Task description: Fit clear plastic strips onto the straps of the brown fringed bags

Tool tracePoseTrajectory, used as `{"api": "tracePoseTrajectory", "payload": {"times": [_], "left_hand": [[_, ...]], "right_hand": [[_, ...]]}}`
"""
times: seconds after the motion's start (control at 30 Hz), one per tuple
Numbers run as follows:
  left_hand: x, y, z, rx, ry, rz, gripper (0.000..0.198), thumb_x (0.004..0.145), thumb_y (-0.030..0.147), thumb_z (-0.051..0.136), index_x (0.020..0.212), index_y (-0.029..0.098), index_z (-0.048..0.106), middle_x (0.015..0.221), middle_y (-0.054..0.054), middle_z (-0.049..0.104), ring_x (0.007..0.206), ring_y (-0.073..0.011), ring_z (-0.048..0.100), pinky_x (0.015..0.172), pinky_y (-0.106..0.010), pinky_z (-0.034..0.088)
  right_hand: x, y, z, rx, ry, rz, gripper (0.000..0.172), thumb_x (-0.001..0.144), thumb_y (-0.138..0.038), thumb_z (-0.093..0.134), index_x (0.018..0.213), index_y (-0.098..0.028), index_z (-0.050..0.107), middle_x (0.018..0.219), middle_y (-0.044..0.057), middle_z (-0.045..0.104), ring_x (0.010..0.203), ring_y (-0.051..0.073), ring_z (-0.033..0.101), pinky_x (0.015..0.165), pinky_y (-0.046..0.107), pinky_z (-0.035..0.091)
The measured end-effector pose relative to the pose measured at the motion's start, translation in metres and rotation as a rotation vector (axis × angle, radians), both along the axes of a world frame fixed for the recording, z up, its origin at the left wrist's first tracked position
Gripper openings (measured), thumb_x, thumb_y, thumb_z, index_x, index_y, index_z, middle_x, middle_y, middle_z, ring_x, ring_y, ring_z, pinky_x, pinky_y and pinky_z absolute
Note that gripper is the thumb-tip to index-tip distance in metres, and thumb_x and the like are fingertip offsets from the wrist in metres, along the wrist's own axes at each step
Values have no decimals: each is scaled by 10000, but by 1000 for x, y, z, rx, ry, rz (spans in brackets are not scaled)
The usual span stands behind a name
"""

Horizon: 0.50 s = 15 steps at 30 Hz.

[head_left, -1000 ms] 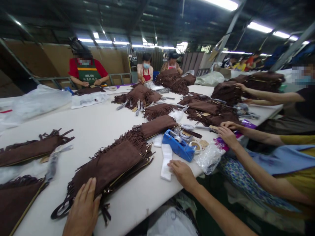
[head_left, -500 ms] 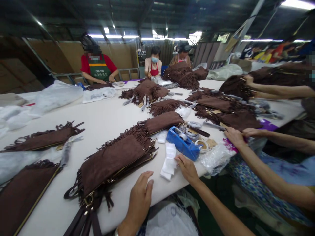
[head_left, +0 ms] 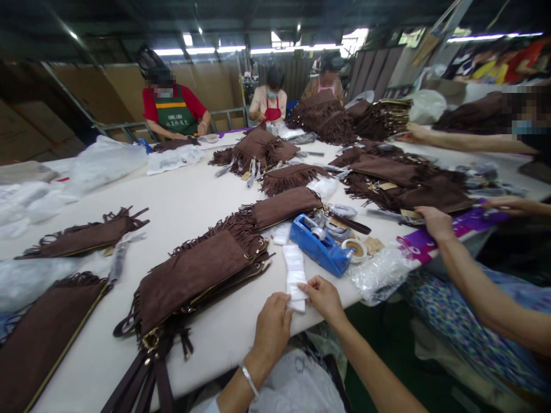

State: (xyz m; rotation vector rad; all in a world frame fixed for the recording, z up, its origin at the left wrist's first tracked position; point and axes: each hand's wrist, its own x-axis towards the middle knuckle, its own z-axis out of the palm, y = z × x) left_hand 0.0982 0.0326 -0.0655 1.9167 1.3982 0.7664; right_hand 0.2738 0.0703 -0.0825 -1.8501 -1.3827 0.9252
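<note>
A stack of small folded white slips [head_left: 295, 265] lies near the table's front edge; whether they are paper or thin plastic I cannot tell. My right hand [head_left: 323, 298] pinches the slips at their right side, thumb and forefinger closed on them. From the other side, my left hand [head_left: 272, 326], with a bracelet on its wrist, has its fingertips together at the slips' lower left edge. A blue tape dispenser [head_left: 321, 244] stands just beyond my right hand. Left of the slips lie dark brown fringed bags [head_left: 193, 272] with gold zips, stacked and overlapping.
A tape roll [head_left: 355, 250] and clear plastic wrapping [head_left: 379, 275] sit right of the dispenser. More brown bags [head_left: 71, 321] lie at the left, and piles [head_left: 267, 146] farther back. A co-worker's hand [head_left: 437, 222] is at the right edge. Several people work across the table.
My left hand has moved right and forward to the white slips, its fingers closing. My right hand has shifted slightly onto them. At the right, a co-worker's hands have moved apart along purple plastic.
</note>
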Motion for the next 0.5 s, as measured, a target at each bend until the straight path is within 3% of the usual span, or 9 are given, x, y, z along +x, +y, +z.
{"api": "tracePoseTrajectory", "payload": {"times": [0.33,0.5], "left_hand": [[4,13,4,-77,-72,51,259,881,148,432,1043,212,624,1043,-67,652,993,-207,597,905,-363,464],[11,19,7,78,9,125,281,900,150,413,1135,216,552,1131,-81,598,1084,-221,552,973,-394,432]], "right_hand": [[21,19,1,76,-155,271,284,917,-372,400,709,-218,517,484,-30,580,534,164,593,590,252,385],[25,17,4,98,-274,298,277,930,-354,393,733,-210,525,610,26,632,612,181,596,585,257,347]]}}
